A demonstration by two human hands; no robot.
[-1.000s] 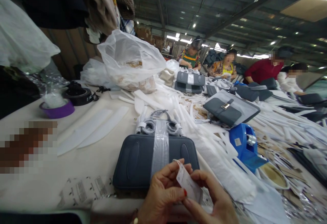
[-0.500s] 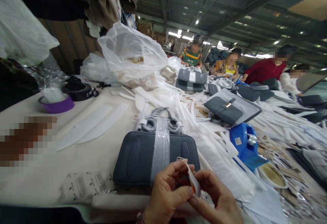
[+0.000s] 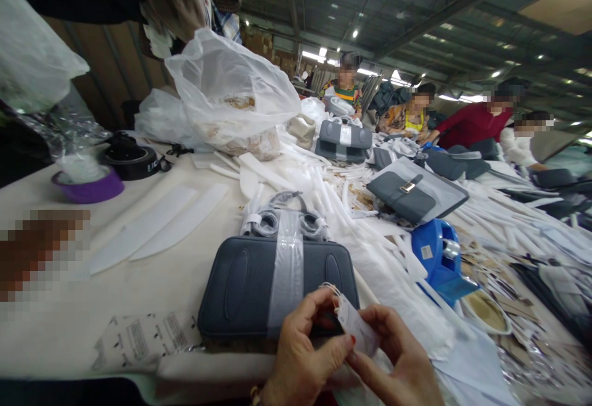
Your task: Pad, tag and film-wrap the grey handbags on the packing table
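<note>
White tag (image 3: 357,324) is pinched lightly by both the left hand (image 3: 311,350) and the right hand (image 3: 401,356), near the right-hand corner of the blue-grey bag (image 3: 235,289) on the table (image 3: 152,285). Best to grip its edges, unbent, keeping the string (image 3: 329,286) loop untangled.

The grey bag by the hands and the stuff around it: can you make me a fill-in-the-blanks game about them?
1. The left hand and right hand hold a small white ____ with a string loop (three letters).
2. Beside the black roll, the nearer ring is coloured ____.
3. To the right of the nearest grey bag, the tape dispenser is coloured ____.

Missing words: tag; purple; blue.
</note>
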